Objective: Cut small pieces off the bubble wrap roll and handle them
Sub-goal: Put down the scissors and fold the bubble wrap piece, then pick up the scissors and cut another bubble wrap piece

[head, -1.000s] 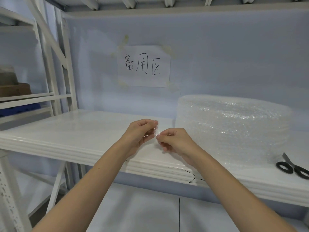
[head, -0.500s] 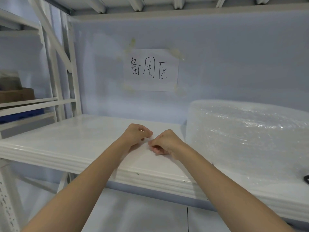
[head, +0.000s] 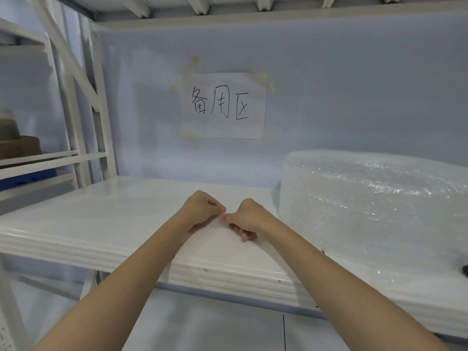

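A big roll of clear bubble wrap (head: 374, 206) lies flat on the right of the white shelf (head: 106, 224). My left hand (head: 202, 211) and my right hand (head: 247, 219) meet knuckle to knuckle over the middle of the shelf, just left of the roll. Both pinch a small clear piece of bubble wrap (head: 219, 225) between thumb and fingers; it is nearly invisible against the white surface and seems to hang down to the shelf.
A paper sign (head: 222, 106) with handwriting is taped to the back wall. White rack uprights (head: 86, 97) stand at the left, with a brown box (head: 20, 146) on the neighbouring rack. A black scissors handle (head: 464, 271) peeks in at the right edge.
Both hands have dropped from chest height toward the shelf surface with the small piece. The view has shifted left, so the scissors have slid almost out of frame.
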